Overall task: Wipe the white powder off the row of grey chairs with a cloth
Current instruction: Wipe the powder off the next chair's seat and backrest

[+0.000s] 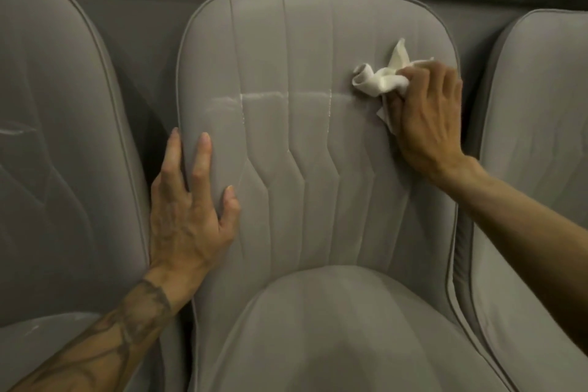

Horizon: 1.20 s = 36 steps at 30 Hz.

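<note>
Three grey chairs stand side by side, and the work is on the backrest of the middle chair. The right hand has its fingers curled round a bunched white cloth, pressing it against the right side of that backrest, just above the right end of a thin white powder streak that runs leftward across the panel. The left hand lies flat on the left edge of the same backrest, fingers straight and spread, holding nothing and apparently steadying the chair. The main risk is smearing: the cloth is wadded into a small lump, so a sweep to the left may drag the powder along the fabric rather than lift it. Powder also sits in the stitched seams, and a flat pass would likely ride over those grooves and leave white lines behind. Loosened powder could fall onto the seat cushion near the camera, or onto the left hand's fingers, which lie just below the streak's left end and could print it elsewhere. A loose corner of cloth hangs under the right palm and might trail dust over cleaned fabric. Faint marks on the left chair are easy to overlook in this dim light; the right chair shows none I can make out.
</note>
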Motion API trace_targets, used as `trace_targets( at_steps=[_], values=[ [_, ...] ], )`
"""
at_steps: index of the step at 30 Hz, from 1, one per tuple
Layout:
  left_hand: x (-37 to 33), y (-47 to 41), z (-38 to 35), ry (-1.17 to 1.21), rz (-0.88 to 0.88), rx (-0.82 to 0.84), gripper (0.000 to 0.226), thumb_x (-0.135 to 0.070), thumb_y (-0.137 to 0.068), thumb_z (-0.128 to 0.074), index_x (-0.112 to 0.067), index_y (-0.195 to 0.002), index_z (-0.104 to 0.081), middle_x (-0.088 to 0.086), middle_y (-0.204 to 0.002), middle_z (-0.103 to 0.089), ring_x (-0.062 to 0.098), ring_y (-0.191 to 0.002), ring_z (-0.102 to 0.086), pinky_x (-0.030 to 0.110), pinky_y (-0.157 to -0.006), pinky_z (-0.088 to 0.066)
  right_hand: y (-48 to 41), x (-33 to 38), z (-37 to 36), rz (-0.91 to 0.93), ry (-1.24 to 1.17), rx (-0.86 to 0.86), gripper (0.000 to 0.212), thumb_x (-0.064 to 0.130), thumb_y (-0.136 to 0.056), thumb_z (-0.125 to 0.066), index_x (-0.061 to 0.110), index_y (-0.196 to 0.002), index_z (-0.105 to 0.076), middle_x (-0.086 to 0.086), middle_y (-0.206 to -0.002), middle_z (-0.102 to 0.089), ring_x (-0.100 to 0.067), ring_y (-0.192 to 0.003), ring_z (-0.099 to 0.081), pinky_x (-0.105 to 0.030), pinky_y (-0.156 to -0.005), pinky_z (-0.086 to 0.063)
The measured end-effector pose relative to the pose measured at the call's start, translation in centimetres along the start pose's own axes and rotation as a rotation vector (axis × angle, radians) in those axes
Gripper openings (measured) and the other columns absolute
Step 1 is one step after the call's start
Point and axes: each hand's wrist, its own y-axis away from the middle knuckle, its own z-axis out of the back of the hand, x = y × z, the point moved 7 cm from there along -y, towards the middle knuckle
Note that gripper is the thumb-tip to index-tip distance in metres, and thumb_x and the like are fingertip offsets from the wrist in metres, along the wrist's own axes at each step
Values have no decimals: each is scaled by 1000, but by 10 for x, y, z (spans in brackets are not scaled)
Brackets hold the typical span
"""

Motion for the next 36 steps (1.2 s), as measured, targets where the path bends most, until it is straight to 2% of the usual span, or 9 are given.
trace_targets(
  at_steps=[4, 8, 15, 21, 23, 27, 29, 32, 36],
  values=[
    [0, 1, -1, 3, 0, -2, 75, -32, -97, -53, -8, -163, -26, 30, -163, -23, 49, -139, -39, 55, -110, -37, 67, 13, -13, 126, -18, 104, 25, 29, -105, -47, 5, -109, -54, -21, -112, -51, -37, -92, -47, -48, -86, -36],
    [-2, 1, 1, 4, 2, -3, 75, -33, -97, -52, -9, -163, -25, 31, -164, -23, 48, -138, -39, 52, -110, -35, 99, 17, -18, 323, 27, 281, 30, 30, -106, -40, 5, -112, -55, -19, -110, -52, -36, -90, -51, -48, -86, -38],
    [-2, 1, -1, -3, 5, 3, 75, -33, -97, -53, -8, -163, -26, 31, -163, -23, 47, -139, -38, 53, -110, -35, 55, 10, -7, 38, 8, 85, 24, 29, -105, -45, 7, -110, -53, -18, -111, -49, -32, -93, -43, -44, -85, -35],
    [-4, 1, -1, -8, 10, 3, 76, -32, -96, -53, -8, -163, -26, 31, -164, -22, 45, -139, -36, 52, -111, -35, 181, 32, -40, 391, 69, 464, 32, 25, -102, -45, 4, -124, -53, -17, -114, -52, -34, -88, -50, -46, -85, -39],
    [-4, 0, 0, -10, 12, 0, 76, -33, -96, -52, -8, -163, -25, 31, -163, -23, 44, -140, -35, 51, -111, -35, 169, 31, -38, 419, 67, 425, 30, 23, -101, -48, 5, -123, -55, -16, -113, -54, -32, -86, -50, -43, -82, -39],
    [-4, 0, -2, -20, 13, 1, 76, -33, -97, -53, -9, -163, -25, 31, -164, -22, 44, -141, -35, 51, -111, -35, 143, 25, -32, 209, 6, 229, 24, 20, -99, -52, 5, -118, -55, -17, -112, -51, -33, -88, -46, -45, -87, -37],
    [-4, 0, -2, -20, 8, -3, 76, -32, -97, -53, -8, -163, -26, 31, -164, -23, 45, -142, -35, 52, -111, -35, 173, 37, -40, 201, -25, 253, 28, 22, -102, -41, 4, -118, -55, -18, -110, -51, -33, -87, -47, -47, -86, -37],
    [-5, 0, -2, -23, 7, -4, 76, -32, -96, -54, -8, -163, -26, 31, -164, -23, 45, -142, -35, 51, -111, -35, 217, 55, -54, 352, -28, 384, 34, 24, -104, -32, 4, -123, -52, -17, -109, -53, -33, -81, -51, -46, -81, -39],
    [-3, 1, -2, -17, 13, -1, 77, -33, -96, -54, -10, -163, -25, 29, -164, -22, 46, -140, -37, 51, -111, -35, 148, 45, -40, 215, -57, 224, 28, 28, -101, -45, 5, -117, -51, -19, -108, -51, -36, -86, -51, -48, -85, -36]
  ],
)
